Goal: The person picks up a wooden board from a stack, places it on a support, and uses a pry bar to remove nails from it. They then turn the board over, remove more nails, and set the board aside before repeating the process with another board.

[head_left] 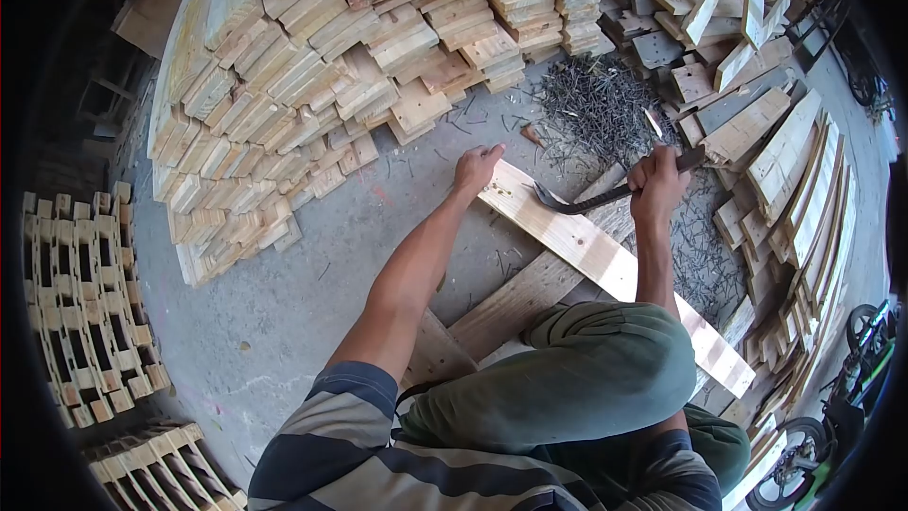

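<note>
A pale wooden plank (577, 238) slants from the middle of the view down to the right, passing by my bent knee. My left hand (478, 172) is closed around its far upper end. In my right fist (659, 185) is a dark pry bar (605, 199) with a ribbed shaft. Its curved, flattened claw lies over the plank near that end, close to a few small marks in the wood. Beneath the plank, other boards (520, 298) lie crosswise on the concrete floor.
High stacks of boards (312, 66) rise at the upper left. A heap of nails (601, 104) covers the floor ahead. Loose planks (790, 170) pile up on the right, with a motorbike (804, 459) beyond. Pallets (85, 293) stand at the left.
</note>
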The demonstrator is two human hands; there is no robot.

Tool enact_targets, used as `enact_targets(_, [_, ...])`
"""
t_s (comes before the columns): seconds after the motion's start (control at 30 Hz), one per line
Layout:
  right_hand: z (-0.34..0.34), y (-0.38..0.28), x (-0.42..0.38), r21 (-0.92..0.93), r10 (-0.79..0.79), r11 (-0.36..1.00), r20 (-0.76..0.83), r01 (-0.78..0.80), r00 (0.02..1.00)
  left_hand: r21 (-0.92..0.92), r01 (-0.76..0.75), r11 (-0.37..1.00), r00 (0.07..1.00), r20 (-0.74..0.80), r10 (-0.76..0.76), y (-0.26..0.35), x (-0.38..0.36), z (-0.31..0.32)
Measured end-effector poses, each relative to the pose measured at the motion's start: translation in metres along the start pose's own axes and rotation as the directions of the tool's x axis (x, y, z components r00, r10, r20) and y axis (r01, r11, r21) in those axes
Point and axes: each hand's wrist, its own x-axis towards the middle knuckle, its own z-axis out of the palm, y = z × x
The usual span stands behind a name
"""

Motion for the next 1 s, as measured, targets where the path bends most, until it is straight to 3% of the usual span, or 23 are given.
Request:
enact_targets(0.03, [0.003,-0.009,-0.001,0.002,0.004,1.000,0.002,-0.004,1.000,0.026,-0.009,1.000,1.000,-0.022,0.009,-0.001,-0.002,0.001])
enact_targets(0.13, [0.003,-0.012,-0.002,0.189,-0.233,0.949,-0.125,0.253,0.964,0.038,0.009,0.999,1.000,-0.025,-0.008,0.008,-0.002,-0.008])
enact_targets(0.2, [0.004,-0.002,0.001,-0.017,-0.224,0.975,-0.090,0.224,0.970,0.022,0.041,0.999,0.999,0.011,-0.041,-0.001,-0.013,-0.003])
enact_targets(0.23, [0.007,0.001,0.002,-0.385,-0.117,0.914,0.042,0.124,0.992,0.024,0.028,0.999,0.999,0.015,-0.028,0.001,-0.010,-0.004])
enact_targets(0.27, [0.002,0.015,0.006,-0.708,-0.266,0.637,0.170,0.305,0.949,0.028,0.009,1.000,1.000,0.022,-0.010,0.003,-0.005,-0.005])
enact_targets(0.33, [0.012,0.009,-0.018,-0.747,-0.423,0.464,0.284,0.475,0.860,0.064,-0.022,0.998,0.999,-0.033,0.024,0.006,0.008,-0.005])
enact_targets(0.4, [0.013,0.003,-0.029,-0.708,-0.439,0.500,0.288,0.498,0.851,0.074,-0.055,0.996,0.997,-0.055,0.059,0.001,-0.004,-0.002])
enact_targets(0.43, [0.016,-0.001,-0.033,-0.462,-0.315,0.800,0.218,0.382,0.924,0.010,-0.021,1.000,1.000,0.020,0.020,0.000,-0.004,-0.003])
enact_targets(0.47, [0.026,-0.004,-0.038,-0.141,-0.167,0.971,0.189,0.195,0.968,0.005,-0.004,1.000,1.000,0.021,0.004,-0.004,-0.008,-0.001])
enact_targets(0.53, [0.046,0.002,-0.044,0.003,-0.071,0.997,0.265,0.073,0.962,-0.013,-0.017,1.000,1.000,0.002,0.017,0.001,-0.004,-0.003])
enact_targets(0.67, [0.069,0.031,-0.048,-0.077,-0.021,0.996,0.318,0.048,0.948,-0.030,-0.044,0.999,0.999,-0.024,0.043,-0.004,-0.002,0.000])
enact_targets(0.8, [0.080,0.033,-0.050,-0.226,-0.065,0.962,0.363,0.156,0.930,-0.061,-0.033,0.998,0.999,-0.024,0.031,-0.002,-0.004,-0.001])
enact_targets(0.87, [0.086,0.037,-0.052,-0.384,-0.197,0.843,0.432,0.377,0.880,-0.052,-0.031,0.998,0.999,-0.016,0.030,-0.001,-0.005,0.000])
enact_targets(0.9, [0.088,0.032,-0.056,-0.410,-0.218,0.820,0.421,0.400,0.880,-0.047,-0.024,0.999,1.000,-0.016,0.023,-0.001,-0.004,-0.002])
enact_targets(1.0, [0.083,0.036,-0.052,-0.367,-0.139,0.888,0.362,0.278,0.922,-0.039,-0.025,0.999,1.000,-0.019,0.025,0.001,-0.006,-0.002])
